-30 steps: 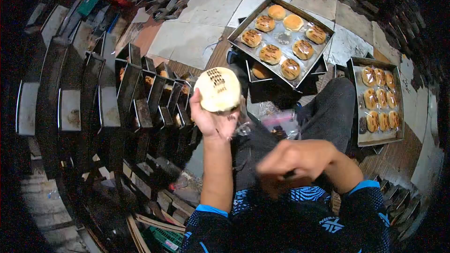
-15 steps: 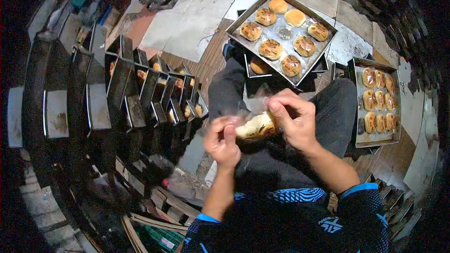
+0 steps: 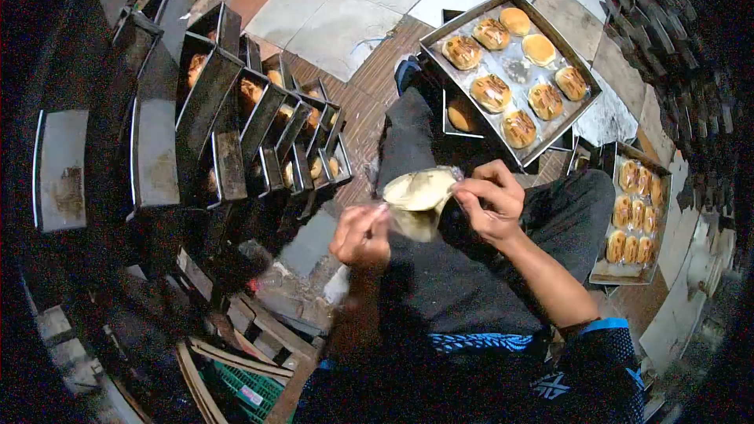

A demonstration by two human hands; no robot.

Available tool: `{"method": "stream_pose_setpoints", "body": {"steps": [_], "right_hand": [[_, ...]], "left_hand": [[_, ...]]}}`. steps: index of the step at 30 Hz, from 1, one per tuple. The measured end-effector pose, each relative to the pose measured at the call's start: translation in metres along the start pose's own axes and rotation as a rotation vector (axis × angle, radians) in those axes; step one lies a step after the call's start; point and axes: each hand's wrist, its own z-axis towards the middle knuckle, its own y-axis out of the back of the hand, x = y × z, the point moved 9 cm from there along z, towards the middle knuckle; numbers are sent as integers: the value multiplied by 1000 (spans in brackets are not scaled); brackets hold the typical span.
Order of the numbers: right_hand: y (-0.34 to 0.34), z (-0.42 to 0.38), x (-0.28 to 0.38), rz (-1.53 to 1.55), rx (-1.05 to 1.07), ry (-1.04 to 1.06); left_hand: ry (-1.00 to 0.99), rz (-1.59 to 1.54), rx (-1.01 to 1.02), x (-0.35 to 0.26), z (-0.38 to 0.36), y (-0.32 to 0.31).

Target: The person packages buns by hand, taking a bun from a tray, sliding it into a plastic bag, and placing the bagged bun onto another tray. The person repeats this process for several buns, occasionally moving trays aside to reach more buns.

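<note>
Over my lap hangs a pale bun [image 3: 416, 191] in a clear plastic wrapper [image 3: 420, 224], partly blurred by motion. My left hand [image 3: 361, 234] pinches the wrapper's left side, its fingers closed and smeared. On the opposite side, my right hand [image 3: 493, 202] grips a gathered corner of the wrapper between thumb and fingers. Beyond my hands, a square metal tray [image 3: 561, 129] holds several round buns, most in printed clear wrappers. Two plain golden buns, one of them this bun [image 3: 514, 21], lie near its far corner.
At the right, another metal tray [image 3: 622, 276] carries wrapped buns in rows. Stacked trays with buns [image 3: 228, 165] stand close on the left. A green crate [image 3: 243, 385] is at lower left. Part of a tray with a bun [image 3: 462, 115] shows beneath the front tray.
The bun has turned so its pale side faces up, and the wrapper now hangs below it. Both hands still hold the wrapper. The view has shifted, moving the trays in frame.
</note>
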Motion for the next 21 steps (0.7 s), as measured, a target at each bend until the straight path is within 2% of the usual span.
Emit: {"method": "stream_pose_setpoints", "body": {"steps": [2,3,5,6,7,9,10,12,13,14,15,16,17,18,19,20,21], "right_hand": [[-18,9,14,-95,15,179],[-33,16,11,-94,42,197],[-33,39,-10,-164,-102,109],[-14,42,-42,-86,-254,-191],[-10,39,-31,-180,-266,-95],[-11,3,-28,-177,-225,-238],[-13,-18,-27,-167,-187,-314],[-22,-81,-47,-106,-74,-550],[-27,-117,-64,-52,1,-706],[-31,-133,-65,-52,212,-896],[-36,-161,-88,-33,378,-928],[-17,-133,-73,-141,270,-756],[5,-97,-49,-244,169,-581],[19,-74,-38,-255,104,-567],[20,-48,-20,-239,159,-533],[6,-27,-1,-68,217,-369],[-12,-9,22,-78,335,-107]], "left_hand": [[-68,-33,71,-13,9,-18],[-47,-57,79,-17,17,-28],[116,-100,-27,8,31,-33],[372,-139,-61,31,34,-22],[388,-357,-43,43,26,-25],[818,-360,167,51,-4,-12],[899,-346,496,70,-28,-8],[489,-367,80,55,-72,24],[492,-368,105,44,-80,30],[482,-202,159,31,-82,37],[466,-40,207,24,-85,42],[465,-44,223,35,-82,60],[415,68,525,56,-77,68],[359,186,813,67,-84,66],[365,194,805,52,-74,53],[478,42,500,32,-39,41],[570,-116,192,25,-12,37]]}}
